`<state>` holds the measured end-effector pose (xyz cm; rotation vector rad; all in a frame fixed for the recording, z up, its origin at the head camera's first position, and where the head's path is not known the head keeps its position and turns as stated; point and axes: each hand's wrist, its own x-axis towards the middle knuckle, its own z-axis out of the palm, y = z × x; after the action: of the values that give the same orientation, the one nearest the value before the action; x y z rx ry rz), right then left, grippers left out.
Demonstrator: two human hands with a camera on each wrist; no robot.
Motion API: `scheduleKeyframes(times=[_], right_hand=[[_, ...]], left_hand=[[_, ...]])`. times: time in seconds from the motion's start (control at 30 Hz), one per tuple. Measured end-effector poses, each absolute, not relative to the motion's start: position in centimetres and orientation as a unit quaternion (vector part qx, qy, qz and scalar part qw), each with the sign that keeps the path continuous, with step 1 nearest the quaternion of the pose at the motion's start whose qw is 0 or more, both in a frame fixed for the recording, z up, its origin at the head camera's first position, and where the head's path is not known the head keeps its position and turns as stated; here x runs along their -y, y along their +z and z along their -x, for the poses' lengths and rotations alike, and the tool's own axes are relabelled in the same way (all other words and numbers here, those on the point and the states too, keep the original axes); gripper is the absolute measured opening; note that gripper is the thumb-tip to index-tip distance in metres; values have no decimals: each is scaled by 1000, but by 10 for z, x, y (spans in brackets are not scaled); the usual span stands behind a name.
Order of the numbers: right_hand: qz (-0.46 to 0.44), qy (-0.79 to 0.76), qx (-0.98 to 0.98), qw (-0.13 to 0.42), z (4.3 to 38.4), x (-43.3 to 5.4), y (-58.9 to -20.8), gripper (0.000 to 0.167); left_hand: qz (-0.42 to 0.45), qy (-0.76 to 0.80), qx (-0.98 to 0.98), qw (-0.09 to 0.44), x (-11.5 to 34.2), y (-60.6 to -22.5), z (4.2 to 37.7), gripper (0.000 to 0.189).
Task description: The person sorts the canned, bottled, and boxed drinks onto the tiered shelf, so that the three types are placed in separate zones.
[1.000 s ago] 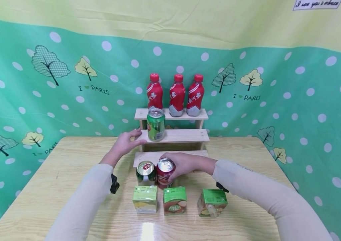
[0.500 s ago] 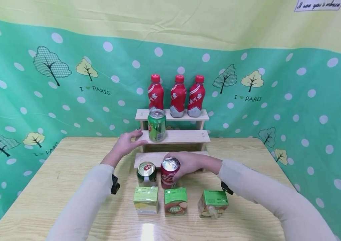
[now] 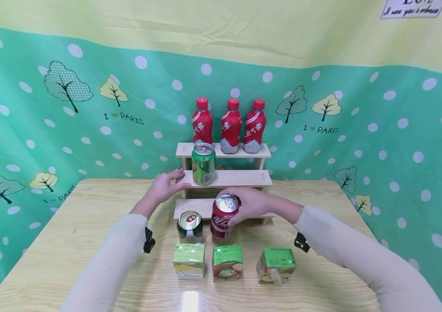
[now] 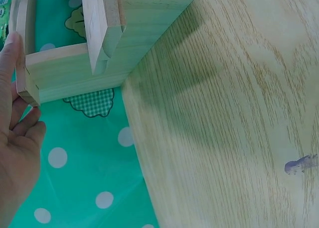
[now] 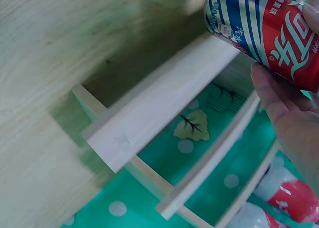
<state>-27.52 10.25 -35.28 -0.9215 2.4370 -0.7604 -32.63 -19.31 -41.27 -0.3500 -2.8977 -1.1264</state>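
Note:
A three-step wooden shelf rack (image 3: 240, 177) stands at the back of the table. My left hand (image 3: 164, 187) pinches the left end of its middle board; in the left wrist view the thumb lies against the board and the fingers (image 4: 31, 126) curl at its end. My right hand (image 3: 255, 204) grips a red soda can (image 3: 220, 221), lifted off the table and slightly tilted, in front of the bottom board. Red and blue-striped printing shows on that can (image 5: 286, 44) in the right wrist view. A green can (image 3: 204, 167) stands upright on the middle board, beside my left hand.
Three red-capped bottles (image 3: 230, 130) line the top board. A dark green can (image 3: 190, 224) stands on the table before the rack. Nearer are three small drink cartons: a pale one (image 3: 189, 262), a brown-and-green one (image 3: 227, 264) and another (image 3: 276, 265) farther right. A patterned cloth hangs behind.
My right hand has raised the red can from the table beside the dark green can and carried it right and toward the rack. The left hand stays on the middle board.

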Motion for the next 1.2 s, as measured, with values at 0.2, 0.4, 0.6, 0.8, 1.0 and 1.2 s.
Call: scheduleKeyframes(times=[0.2,0.4,0.6,0.8,1.0,1.2], right_hand=[[330,-290,-880,182,277,-113,-333,72],[289,-311,-891,159,277,-120,-309,79],[259,-328,-899,127,284,-123,-290,77],[219,-357,-904,91,295,-125,-281,77],[183,-373,-907,63,307,-121,-281,72],[133,-387,-911,52,314,-114,-287,71]], left_hand=[[111,-354,929,3,193,-411,325,74],[113,-347,931,5,193,-412,324,71],[114,-346,931,9,193,-411,323,70],[113,-346,931,7,193,-409,322,70],[114,-343,932,9,193,-410,323,70],[119,-341,932,10,193,-411,325,73]])
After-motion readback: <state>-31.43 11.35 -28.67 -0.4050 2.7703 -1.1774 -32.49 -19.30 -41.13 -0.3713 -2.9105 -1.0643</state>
